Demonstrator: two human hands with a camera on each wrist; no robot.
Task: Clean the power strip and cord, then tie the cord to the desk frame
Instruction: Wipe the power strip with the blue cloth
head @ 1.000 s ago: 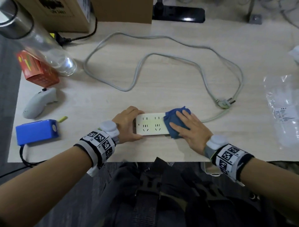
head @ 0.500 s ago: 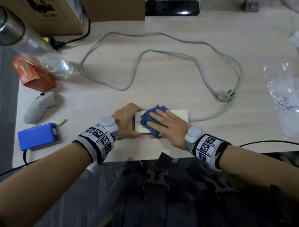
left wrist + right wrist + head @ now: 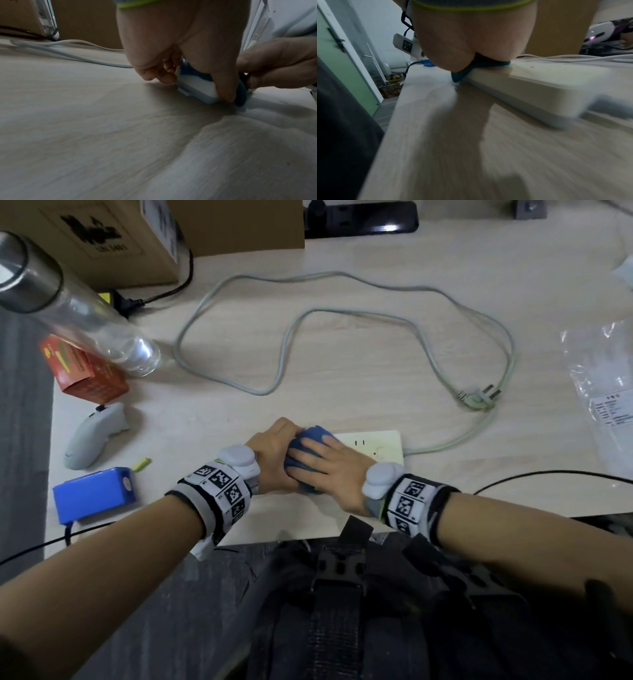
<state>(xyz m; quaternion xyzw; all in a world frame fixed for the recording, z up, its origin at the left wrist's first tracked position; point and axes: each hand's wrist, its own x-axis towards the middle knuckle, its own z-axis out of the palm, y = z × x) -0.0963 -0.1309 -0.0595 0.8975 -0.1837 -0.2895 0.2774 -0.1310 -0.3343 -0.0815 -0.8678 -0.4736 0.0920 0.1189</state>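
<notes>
A white power strip (image 3: 371, 444) lies flat near the desk's front edge. My left hand (image 3: 275, 455) grips its left end, thumb on the near side and fingers on the far side (image 3: 197, 84). A bunched blue cloth (image 3: 310, 440) covers the strip's left part, right against the left hand. My right hand (image 3: 325, 462) presses on the cloth with fingers spread flat; its palm sits on the cloth (image 3: 462, 75) over the strip (image 3: 539, 88). The grey cord (image 3: 342, 313) runs from the strip's right end in loose loops across the desk to the plug (image 3: 479, 401).
On the left stand a clear bottle (image 3: 89, 316), an orange box (image 3: 85, 371), a grey controller (image 3: 92, 436) and a blue battery pack (image 3: 96, 491). Cardboard boxes (image 3: 102, 237) line the back. A plastic bag (image 3: 603, 385) and a black cable (image 3: 548, 474) lie at right.
My right hand has slid the blue cloth leftward along the strip, from its right end to its left end beside my left hand. The left hand kept its hold.
</notes>
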